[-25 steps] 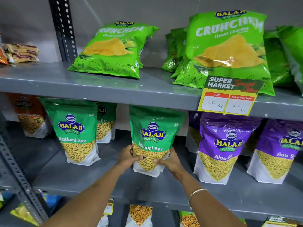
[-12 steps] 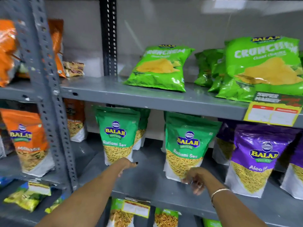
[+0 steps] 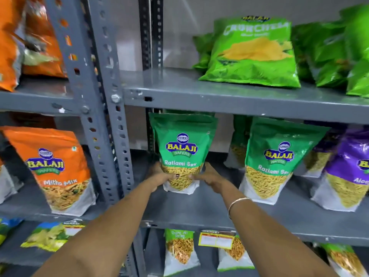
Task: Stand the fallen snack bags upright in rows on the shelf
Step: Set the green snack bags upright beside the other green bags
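On the middle shelf (image 3: pixel 199 208), just right of the perforated grey upright (image 3: pixel 103 116), a green Ratlami Sev pouch (image 3: pixel 182 148) stands upright. Left hand (image 3: pixel 161 175) clasps its lower left edge, right hand (image 3: pixel 209 174) its lower right edge; fingers curl onto the clear window, both hands gripping the pouch between them. Thin yellow sev strands fill the lower half behind the window; white base rests on the shelf. A bangle (image 3: pixel 236 204) sits on the right wrist.

Right of it, apart, a second Ratlami Sev pouch (image 3: pixel 277 158) stands upright, same yellow strands inside. Farther right, a purple pouch (image 3: pixel 347 172) with similar yellow contents, cut off at the frame edge. More pouches stand behind, toward the far wall, partly hidden.

Upper shelf: green Crunchem chip bag (image 3: pixel 253 54) leaning back, more green bags at far right.

Left bay: orange Mitha Mix pouch (image 3: pixel 56 168), upright, mixed orange-brown snack in its window.

Bottom shelf: small pouches and a yellow price tag (image 3: pixel 216 239), blurred.
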A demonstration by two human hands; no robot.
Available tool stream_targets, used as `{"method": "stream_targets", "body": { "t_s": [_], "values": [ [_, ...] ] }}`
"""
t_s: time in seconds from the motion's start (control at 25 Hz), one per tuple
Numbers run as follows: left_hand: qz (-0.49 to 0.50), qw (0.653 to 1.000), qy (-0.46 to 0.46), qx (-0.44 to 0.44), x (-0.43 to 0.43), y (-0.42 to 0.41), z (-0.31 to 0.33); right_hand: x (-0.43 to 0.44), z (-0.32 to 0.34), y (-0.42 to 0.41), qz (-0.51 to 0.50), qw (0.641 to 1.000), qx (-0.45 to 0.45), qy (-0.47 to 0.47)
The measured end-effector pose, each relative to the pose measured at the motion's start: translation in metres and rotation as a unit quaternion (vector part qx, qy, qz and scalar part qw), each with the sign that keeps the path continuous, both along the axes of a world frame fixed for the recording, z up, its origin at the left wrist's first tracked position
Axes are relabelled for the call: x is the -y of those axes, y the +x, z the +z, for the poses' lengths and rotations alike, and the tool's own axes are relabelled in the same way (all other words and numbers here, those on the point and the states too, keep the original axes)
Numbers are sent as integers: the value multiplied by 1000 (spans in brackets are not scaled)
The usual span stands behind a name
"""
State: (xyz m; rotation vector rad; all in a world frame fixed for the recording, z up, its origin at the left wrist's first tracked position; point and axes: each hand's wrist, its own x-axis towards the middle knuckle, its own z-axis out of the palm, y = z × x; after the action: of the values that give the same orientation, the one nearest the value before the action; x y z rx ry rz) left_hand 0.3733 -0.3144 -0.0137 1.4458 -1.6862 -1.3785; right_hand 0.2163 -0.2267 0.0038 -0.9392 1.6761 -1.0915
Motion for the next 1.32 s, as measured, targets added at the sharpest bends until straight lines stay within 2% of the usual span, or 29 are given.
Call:
{"method": "stream_targets", "body": {
  "t_s": [0.12,0.24,0.44,0.72,1.0,1.12,1.2,1.32],
  "values": [
    [-3,1000,-15,-7,-2,6,-6,-3,-10,10,-49,998,2,-36],
    [-27,1000,-8,1,-19,14,-4,-20,-16,16,-97,993,-49,-42],
    [-43,997,-39,44,-60,28,0,-65,-6,30,-84,991,-98,-27],
    [-31,993,-70,91,-89,39,8,-88,-3,39,-63,992,-106,-18],
    [-40,995,-38,78,-91,44,6,-90,-4,42,-62,992,-109,-12],
    [-88,993,-5,81,-91,44,12,-91,-3,41,-48,993,-106,-10],
    [-169,970,57,164,-98,42,20,-93,-7,33,-45,993,-107,3],
    [-224,888,169,366,-100,33,30,-108,-10,3,-70,989,-127,23]
  ]
}}
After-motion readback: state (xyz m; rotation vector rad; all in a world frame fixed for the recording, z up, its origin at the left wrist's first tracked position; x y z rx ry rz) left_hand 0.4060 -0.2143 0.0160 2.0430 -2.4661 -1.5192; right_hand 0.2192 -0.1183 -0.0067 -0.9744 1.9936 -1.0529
